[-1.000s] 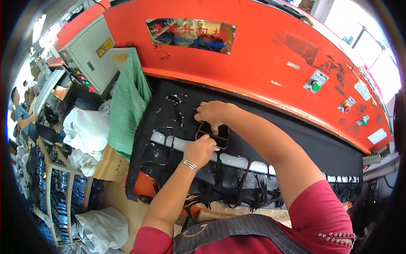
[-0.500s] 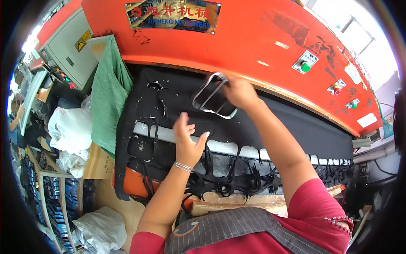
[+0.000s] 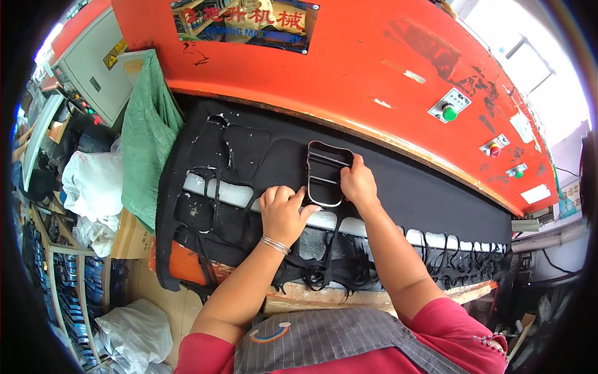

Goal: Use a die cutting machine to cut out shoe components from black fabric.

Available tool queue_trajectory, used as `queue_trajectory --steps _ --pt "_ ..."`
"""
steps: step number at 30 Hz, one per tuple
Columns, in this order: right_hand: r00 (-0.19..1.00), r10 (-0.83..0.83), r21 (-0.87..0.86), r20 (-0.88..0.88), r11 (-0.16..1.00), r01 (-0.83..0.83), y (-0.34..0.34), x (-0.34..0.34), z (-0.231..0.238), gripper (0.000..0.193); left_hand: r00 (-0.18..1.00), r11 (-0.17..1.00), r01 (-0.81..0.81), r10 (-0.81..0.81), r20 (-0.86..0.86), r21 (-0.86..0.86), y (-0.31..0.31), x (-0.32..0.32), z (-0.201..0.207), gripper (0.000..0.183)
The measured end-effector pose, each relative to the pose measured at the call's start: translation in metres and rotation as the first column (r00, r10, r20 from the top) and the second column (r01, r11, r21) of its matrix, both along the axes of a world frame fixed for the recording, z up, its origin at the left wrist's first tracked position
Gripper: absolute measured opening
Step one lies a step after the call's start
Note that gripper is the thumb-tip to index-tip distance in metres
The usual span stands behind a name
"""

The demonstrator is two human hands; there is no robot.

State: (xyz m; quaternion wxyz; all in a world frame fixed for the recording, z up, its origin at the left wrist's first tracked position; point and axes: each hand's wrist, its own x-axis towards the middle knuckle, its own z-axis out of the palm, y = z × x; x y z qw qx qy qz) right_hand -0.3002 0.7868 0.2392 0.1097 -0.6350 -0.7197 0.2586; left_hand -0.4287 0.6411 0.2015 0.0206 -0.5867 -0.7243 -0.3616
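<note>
A metal cutting die (image 3: 326, 172), a rounded frame with cross bars, lies flat on the black sheet (image 3: 411, 193) spread over the orange press bed. My right hand (image 3: 357, 182) grips the die's right edge. My left hand (image 3: 284, 212) rests on the sheet at the die's lower left corner, fingers bent and touching the frame. The sheet to the left shows several cut-out holes (image 3: 246, 146), with a white cutting board (image 3: 218, 190) showing through.
The orange press (image 3: 374, 56) rises behind, with green and red buttons (image 3: 450, 113) at right. A green sack (image 3: 146, 149) hangs at left, beside white plastic bags (image 3: 93, 184) and a grey control box (image 3: 87, 59). Black scrap strips (image 3: 349, 268) hang over the near edge.
My right hand has brought the die down from the far part of the sheet toward me and laid it flat. My left hand has closed onto its lower corner.
</note>
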Motion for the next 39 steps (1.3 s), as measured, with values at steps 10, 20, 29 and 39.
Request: queue_trajectory --steps 10,20,29,39 --pt "0.987 0.107 -0.056 -0.119 0.992 -0.114 -0.007 0.059 0.012 0.055 0.997 0.999 0.028 -0.025 -0.073 0.041 0.001 0.030 0.012 0.047" --pt "0.717 0.206 0.746 -0.666 0.195 0.637 -0.009 0.437 0.187 0.044 0.807 0.834 0.513 -0.549 0.215 0.203 0.026 0.206 0.155 0.023" --pt "0.735 -0.231 0.770 -0.638 -0.195 0.607 0.069 0.608 0.228 0.067 0.828 0.809 0.561 -0.544 -0.137 0.176 0.094 0.303 0.238 0.035" --pt "0.932 0.354 0.744 -0.076 0.643 -0.183 -0.112 0.465 0.128 0.040 0.919 0.851 0.386 -0.320 0.232 -0.356 -0.105 0.226 0.126 0.034"
